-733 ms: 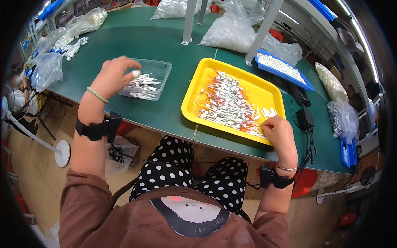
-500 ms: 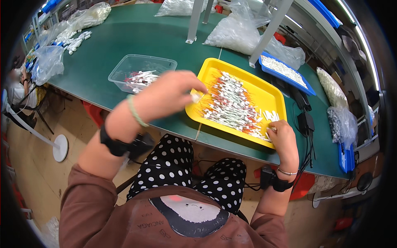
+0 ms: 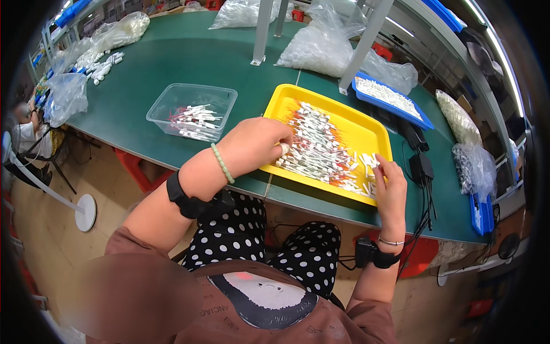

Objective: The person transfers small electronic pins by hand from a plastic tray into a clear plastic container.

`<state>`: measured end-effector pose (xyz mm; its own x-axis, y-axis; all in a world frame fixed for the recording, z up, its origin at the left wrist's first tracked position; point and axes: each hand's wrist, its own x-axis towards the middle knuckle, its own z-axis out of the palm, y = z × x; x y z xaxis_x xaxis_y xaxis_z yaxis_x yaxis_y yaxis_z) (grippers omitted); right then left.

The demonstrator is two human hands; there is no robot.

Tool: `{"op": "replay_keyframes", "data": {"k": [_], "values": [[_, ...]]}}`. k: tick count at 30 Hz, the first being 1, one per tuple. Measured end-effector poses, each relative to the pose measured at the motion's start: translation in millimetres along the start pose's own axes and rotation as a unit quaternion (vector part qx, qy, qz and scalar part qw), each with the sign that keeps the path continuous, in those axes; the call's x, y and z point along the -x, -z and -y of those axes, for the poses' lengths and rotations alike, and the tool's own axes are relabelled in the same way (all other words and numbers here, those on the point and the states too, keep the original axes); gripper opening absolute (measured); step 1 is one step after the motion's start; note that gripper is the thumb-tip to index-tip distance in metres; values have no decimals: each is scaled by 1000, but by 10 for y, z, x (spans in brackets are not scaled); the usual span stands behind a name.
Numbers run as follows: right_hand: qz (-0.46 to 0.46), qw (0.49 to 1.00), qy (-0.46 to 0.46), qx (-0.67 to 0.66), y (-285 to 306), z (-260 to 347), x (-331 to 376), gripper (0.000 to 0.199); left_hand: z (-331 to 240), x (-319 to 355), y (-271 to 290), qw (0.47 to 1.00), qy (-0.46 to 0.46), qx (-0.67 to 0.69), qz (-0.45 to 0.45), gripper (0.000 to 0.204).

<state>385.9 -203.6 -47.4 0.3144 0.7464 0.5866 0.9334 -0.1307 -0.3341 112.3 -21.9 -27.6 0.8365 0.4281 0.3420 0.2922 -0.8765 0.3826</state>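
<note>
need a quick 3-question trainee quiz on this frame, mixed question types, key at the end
1. True or false: the left hand is over the clear plastic tub.
2. Which container does the right hand touch? A) the yellow tray B) the blue tray C) the clear plastic tub
3. Fill in: the yellow tray holds a pile of small white ____ with coloured ends.

Key
1. False: it is at the near left edge of the yellow tray, pinching a small white piece.
2. A: its fingers are at the near right corner of the tray.
3. Sticks; what exactly they are cannot be told.
</note>
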Motion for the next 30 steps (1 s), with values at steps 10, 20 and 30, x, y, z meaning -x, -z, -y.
{"op": "replay_keyframes", "data": {"k": [10, 20, 30], "values": [[-86, 986, 71, -126, -52, 568, 94, 14, -140, 155, 75, 975, 46, 175, -132, 12], [54, 860, -121, -492, -256, 1247, 305, 11, -536, 377, -302, 666, 181, 703, -169, 12], [24, 811, -130, -570, -309, 1260, 304, 5, -636, 464, -462, 792, 95, 588, -137, 19]]}}
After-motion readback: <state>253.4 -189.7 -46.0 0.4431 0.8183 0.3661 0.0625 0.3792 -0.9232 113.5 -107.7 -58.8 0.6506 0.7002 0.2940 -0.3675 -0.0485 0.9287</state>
